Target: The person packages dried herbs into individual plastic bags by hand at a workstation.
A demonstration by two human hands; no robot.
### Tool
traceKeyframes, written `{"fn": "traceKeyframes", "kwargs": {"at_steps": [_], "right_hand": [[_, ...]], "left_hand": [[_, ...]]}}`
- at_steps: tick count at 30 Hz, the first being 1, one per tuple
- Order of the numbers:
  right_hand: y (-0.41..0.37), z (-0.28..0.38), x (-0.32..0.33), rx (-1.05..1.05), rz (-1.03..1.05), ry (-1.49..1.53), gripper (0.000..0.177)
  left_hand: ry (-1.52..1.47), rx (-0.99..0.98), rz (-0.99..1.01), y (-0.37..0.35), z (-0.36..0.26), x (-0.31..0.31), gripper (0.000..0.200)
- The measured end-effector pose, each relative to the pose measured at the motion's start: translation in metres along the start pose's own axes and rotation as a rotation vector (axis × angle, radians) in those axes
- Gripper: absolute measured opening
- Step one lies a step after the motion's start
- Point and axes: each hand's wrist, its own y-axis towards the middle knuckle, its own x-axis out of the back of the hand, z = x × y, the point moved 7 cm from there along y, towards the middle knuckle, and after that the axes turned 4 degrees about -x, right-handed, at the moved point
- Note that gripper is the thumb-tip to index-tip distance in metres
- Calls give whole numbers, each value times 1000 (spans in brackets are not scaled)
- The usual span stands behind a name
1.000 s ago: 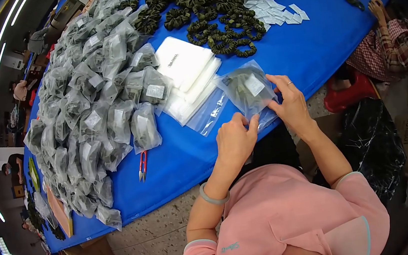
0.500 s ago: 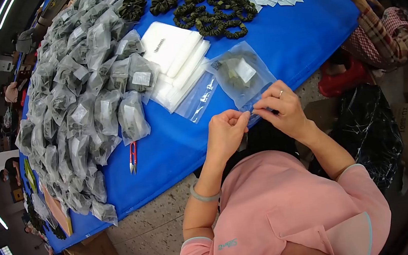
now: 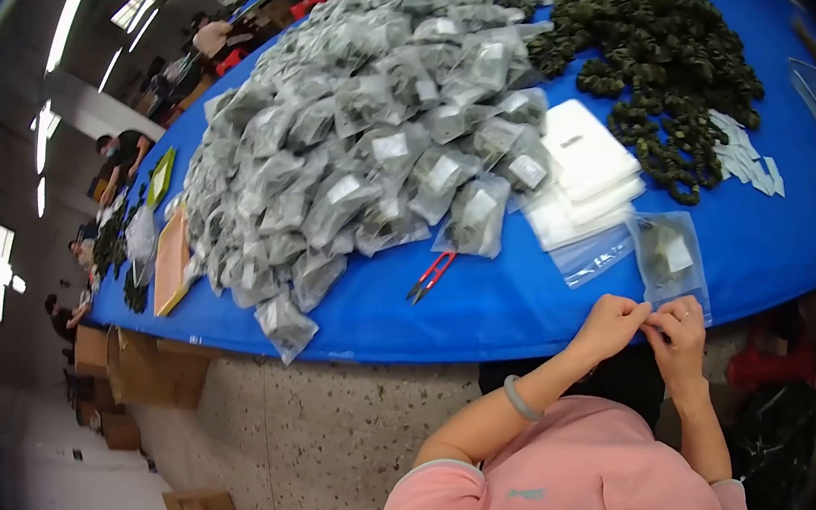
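Note:
At the table's near edge lies a clear zip bag (image 3: pixel 658 279) with a dark green scrunchie and a white label inside. My left hand (image 3: pixel 611 326) is closed in a pinch on the bag's near edge, at its left corner. Right beside it, my right hand (image 3: pixel 679 337) pinches the same edge, with the fingertips of both hands nearly touching. Beyond my left hand are a flat unfilled zip bag (image 3: pixel 595 259) and a stack of white bags (image 3: pixel 590 159). Farther off, dark green scrunchies (image 3: pixel 671 44) lie heaped beside scattered white labels (image 3: pixel 744 156).
A large pile of filled bags (image 3: pixel 351 110) covers the middle of the blue table (image 3: pixel 364 310). Red thread snips (image 3: pixel 433 277) lie in front of it. An orange-edged tray (image 3: pixel 170 262) stands at the left, cardboard boxes (image 3: pixel 154 370) on the floor. Other people work in the background.
The view has swung left, so more of the pile and room shows and the hands appear farther right. Both hands still pinch the bag's near edge.

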Motion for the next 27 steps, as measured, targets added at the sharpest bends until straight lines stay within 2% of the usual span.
{"fn": "traceKeyframes", "kwargs": {"at_steps": [2,3,5,6,7,9,10,11,13,15,16,17,18,20,21,22,23,24,25,26,27], "right_hand": [[1,6,0,62,-11,-57,13],[0,2,3,30,-37,-92,13],[-5,-16,11,-134,-12,232,14],[-13,-39,31,-374,-42,355,13],[-22,-63,66,-602,-82,458,10],[-64,-114,166,-746,-432,455,7],[-109,-155,214,-773,-474,528,4],[-138,-168,245,-795,-498,498,4],[-196,-173,306,-872,-488,-64,6],[-233,-165,348,-899,-427,-608,14],[-241,-160,363,-890,-379,-875,18],[-246,-151,372,-876,-315,-1134,22],[-168,-121,321,-694,-211,-990,25],[-76,-84,225,-287,-216,-716,26],[-45,-71,179,-60,-132,-597,28],[-30,-64,137,110,-63,-620,31],[-18,-58,106,213,45,-598,32],[-14,-57,82,317,154,-573,33],[-14,-65,63,422,162,-562,34],[-9,-66,56,474,166,-503,27],[-1,-71,53,415,184,-319,19]], "left_hand": [[20,-53,-39,2,0,-1,34],[24,-59,14,7,5,-7,34],[11,-190,-154,6,11,-3,32],[35,-111,-138,1,3,-3,32],[63,-23,-122,-2,-7,2,31],[66,28,-49,1,7,0,33],[77,31,-43,2,12,2,35],[110,16,-14,1,4,4,35],[135,15,41,-5,-16,12,36],[285,70,-50,-4,-29,35,29],[412,-86,-95,3,-33,44,22],[544,-236,-139,5,-34,48,24],[546,-227,-128,8,-31,43,24],[916,-882,-128,-2,-68,14,46],[1030,-1010,-54,-6,-72,2,52],[1147,-1138,21,-12,-74,-9,59],[1153,-1131,11,-10,-74,-10,59],[1141,-1143,20,-11,-74,-13,49],[1130,-1156,30,-12,-74,-15,40],[1139,-1151,20,-10,-73,-14,40],[1037,-1103,-6,-6,-72,-8,33]]}}
